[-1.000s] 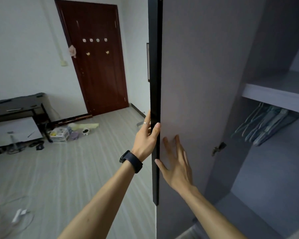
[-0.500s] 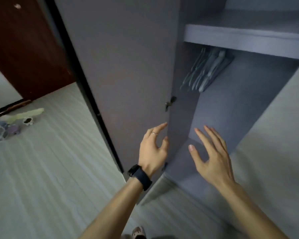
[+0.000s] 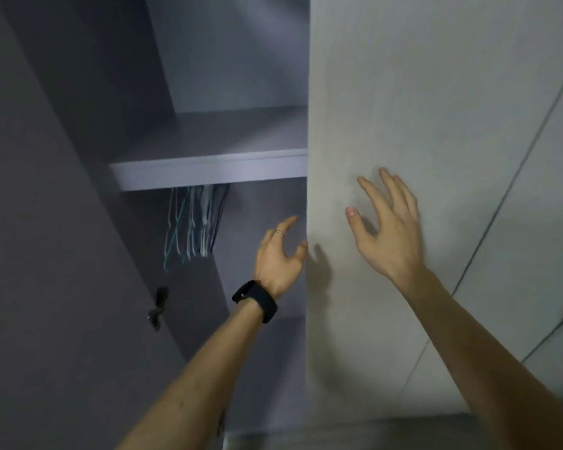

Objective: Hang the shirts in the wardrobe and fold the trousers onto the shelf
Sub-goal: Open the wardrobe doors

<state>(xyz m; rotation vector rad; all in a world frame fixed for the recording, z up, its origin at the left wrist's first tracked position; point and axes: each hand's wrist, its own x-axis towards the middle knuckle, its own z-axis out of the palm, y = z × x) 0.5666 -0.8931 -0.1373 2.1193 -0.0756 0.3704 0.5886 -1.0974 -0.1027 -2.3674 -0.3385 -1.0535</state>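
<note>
Neither the shirts nor the trousers are in view, so the clothes themselves are not yet in play; what you have before you is the wardrobe (image 3: 241,60), half open. Inside it the shelf (image 3: 208,167) meant for the trousers lies bare along the part that shows, and a bunch of thin hangers (image 3: 192,222) hangs just beneath it, pressed close together with no garment on them. I judge you are at the opening step: the dark door (image 3: 46,222) stands swung out with its hinge (image 3: 158,308) showing, while the pale door (image 3: 436,92) beside it is shut across the other half. Your left hand (image 3: 278,254) holds nothing; its fingers are loosely curled, the thumb just at that pale door's free edge and the forefinger reaching towards it. Your right hand (image 3: 387,235) is spread wide on the door's face and also holds nothing, though I cannot tell whether the palm presses or only hovers near. The next move, as I read it, calls for hooking your left fingers behind that edge and drawing the door outward, with your right hand steadying it, and only then fetching a shirt and a hanger. There is a dark watch (image 3: 257,300) on your left wrist and a ring (image 3: 279,232) on one finger; no brand, label or writing can be read anywhere.
</note>
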